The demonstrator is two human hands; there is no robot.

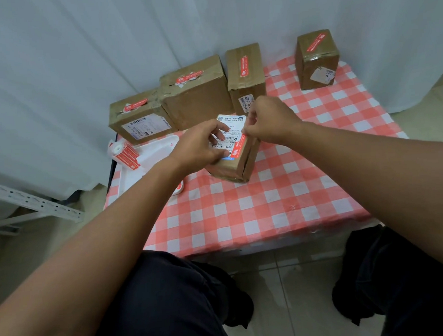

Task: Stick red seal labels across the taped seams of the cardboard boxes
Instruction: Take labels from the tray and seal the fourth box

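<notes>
Dark-trousered knees [171,299] sit before the checked counter [268,204]. Four sealed boxes [198,92] line its back. Centre, the small box [236,154] tilts under the left hand [201,145], fingers spread. Right hand [269,121] apparently pinches the red seal label [237,151]; smooth it firmly across the seam.

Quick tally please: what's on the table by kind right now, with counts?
Cardboard boxes: 5 (four at the back, one under the hands)
Red label roll: 1
White tray: 1
Total: 7
</notes>
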